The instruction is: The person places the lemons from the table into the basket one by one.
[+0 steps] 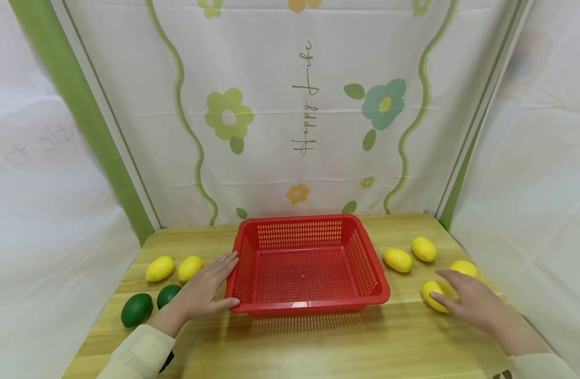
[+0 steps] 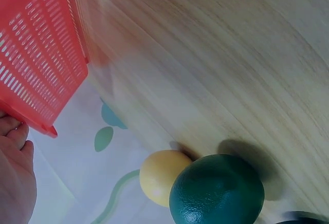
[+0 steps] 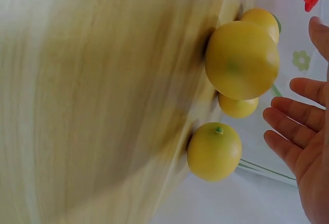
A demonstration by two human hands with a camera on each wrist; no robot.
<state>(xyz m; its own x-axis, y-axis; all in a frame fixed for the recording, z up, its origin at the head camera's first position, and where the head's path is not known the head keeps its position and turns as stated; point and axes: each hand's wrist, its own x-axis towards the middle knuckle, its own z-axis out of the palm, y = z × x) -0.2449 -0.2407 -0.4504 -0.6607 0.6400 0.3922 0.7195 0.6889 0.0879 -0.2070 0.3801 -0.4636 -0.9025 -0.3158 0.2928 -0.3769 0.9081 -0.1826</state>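
Observation:
A red slotted plastic basket (image 1: 299, 304) stands in the middle of the wooden table. My left hand (image 1: 205, 287) touches its left rim, fingers stretched along the side and thumb at the front corner. In the left wrist view, those fingertips (image 2: 18, 129) meet the rim of the basket (image 2: 43, 70). My right hand (image 1: 475, 302) hovers with spread fingers over a yellow lemon (image 1: 434, 296) at the right. The right wrist view shows the right hand (image 3: 303, 126) holding nothing, beside several lemons, the nearest lemon (image 3: 241, 59) apart from its fingers.
Right of the basket lie more lemons (image 1: 398, 260). On the left are two lemons (image 1: 160, 269) and two dark green, avocado-like fruits (image 1: 137, 310), one partly behind the left forearm. A printed white curtain (image 1: 271, 173) closes off the table's (image 1: 313, 347) back and sides.

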